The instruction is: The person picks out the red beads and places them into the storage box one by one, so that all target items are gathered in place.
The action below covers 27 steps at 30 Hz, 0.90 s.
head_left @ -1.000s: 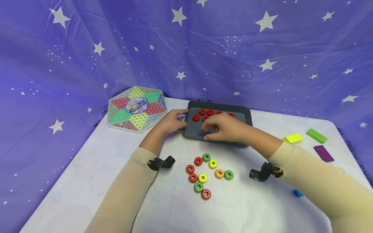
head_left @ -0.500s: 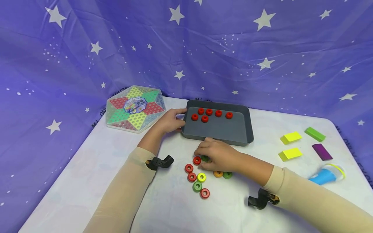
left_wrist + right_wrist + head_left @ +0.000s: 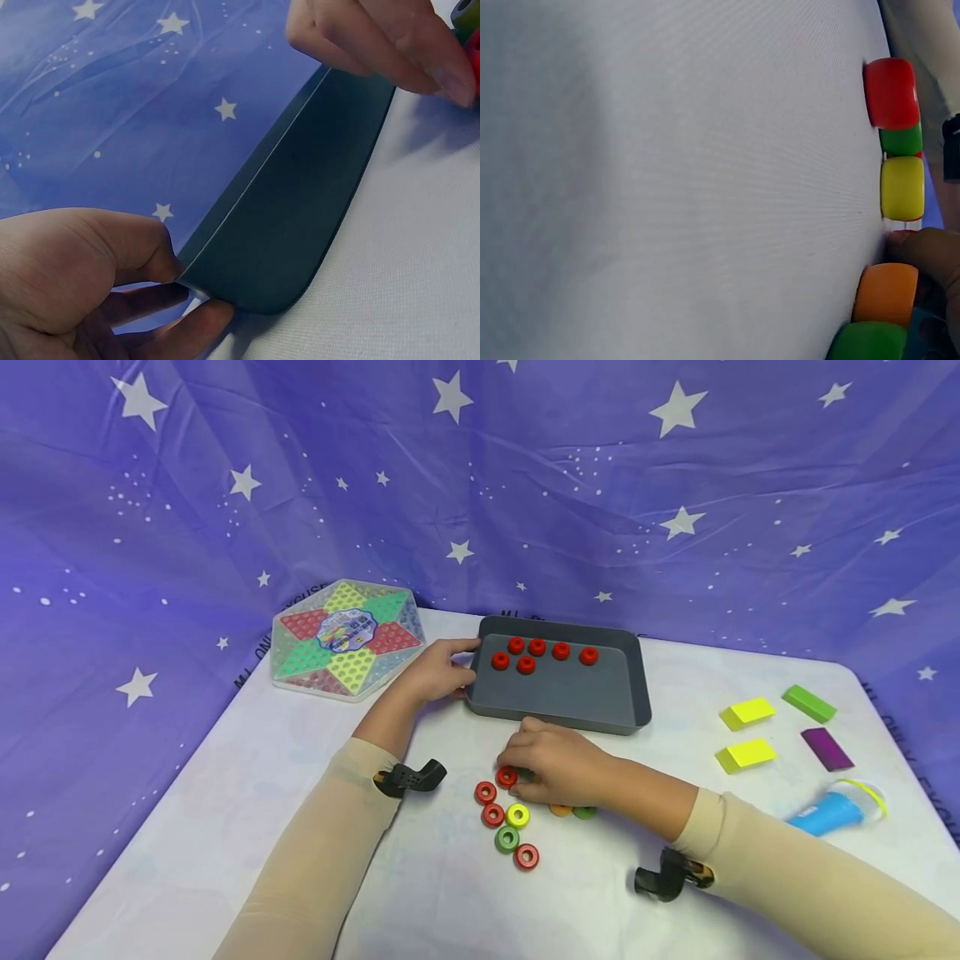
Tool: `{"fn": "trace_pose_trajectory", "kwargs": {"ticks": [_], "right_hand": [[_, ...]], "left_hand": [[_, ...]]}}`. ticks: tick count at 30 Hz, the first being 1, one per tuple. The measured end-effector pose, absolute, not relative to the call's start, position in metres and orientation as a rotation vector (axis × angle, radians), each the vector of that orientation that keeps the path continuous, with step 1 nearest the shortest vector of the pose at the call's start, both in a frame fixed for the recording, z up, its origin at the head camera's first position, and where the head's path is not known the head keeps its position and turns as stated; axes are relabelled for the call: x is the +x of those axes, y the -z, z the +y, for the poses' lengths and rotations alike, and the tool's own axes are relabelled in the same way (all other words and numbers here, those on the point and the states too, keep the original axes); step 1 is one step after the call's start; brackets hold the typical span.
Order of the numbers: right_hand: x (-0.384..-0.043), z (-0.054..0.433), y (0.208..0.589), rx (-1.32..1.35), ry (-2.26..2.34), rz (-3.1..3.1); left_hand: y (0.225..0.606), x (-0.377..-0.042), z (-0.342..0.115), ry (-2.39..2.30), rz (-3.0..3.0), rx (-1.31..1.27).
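1. Edges: grey tray (image 3: 577, 693) sits by the table's (image 3: 420, 893) back edge, star-print curtain (image 3: 480, 485) right behind. Chinese checkers board (image 3: 348, 639) is near its left end.
2. Room: white surface runs from tray to two yellow blocks (image 3: 746, 755) well off to the right, green block (image 3: 809, 703), purple block (image 3: 827, 749) and blue toy microphone (image 3: 832, 810) beyond or beside them.
3. Left hand (image 3: 435, 673): grip holds tray's left end.
4. Right hand (image 3: 558, 764): grip pinches a red ring (image 3: 507, 777) in front of tray, at the back of the loose group.
5. Ring look: glossy, round, holed. Six more red rings (image 3: 526, 665) in tray, toward back and left.
6. Loose nearby: other red, green, yellow (image 3: 517, 815) rings; orange ring (image 3: 561, 810) partly hidden by right hand.
7. Left wrist view: thumb and fingertip meet tray end from opposite sides; head view hides that.
8. Right wrist view: rings side-on, bulging walls; tray interior shows only from head.
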State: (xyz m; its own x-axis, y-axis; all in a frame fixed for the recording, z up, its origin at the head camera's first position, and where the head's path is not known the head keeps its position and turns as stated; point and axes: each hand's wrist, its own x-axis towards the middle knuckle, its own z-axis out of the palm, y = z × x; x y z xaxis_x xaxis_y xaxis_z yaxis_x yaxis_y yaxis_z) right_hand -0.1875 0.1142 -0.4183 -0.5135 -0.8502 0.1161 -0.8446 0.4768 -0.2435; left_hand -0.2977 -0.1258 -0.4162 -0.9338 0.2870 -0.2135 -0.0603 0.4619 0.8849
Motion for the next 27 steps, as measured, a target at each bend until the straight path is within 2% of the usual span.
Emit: {"fn": "trace_pose_trajectory", "kwargs": {"ticks": [14,27], "right_hand": [[-0.190,0.150,0.388,-1.420,0.698,2.671],[-0.240,0.188,0.359,-1.197,0.683,2.760]], "left_hand": [[0.418,-0.297,-0.124,-1.489,2.355,0.214],[0.418,-0.298,-0.125,-1.463,2.376,0.197]]}}
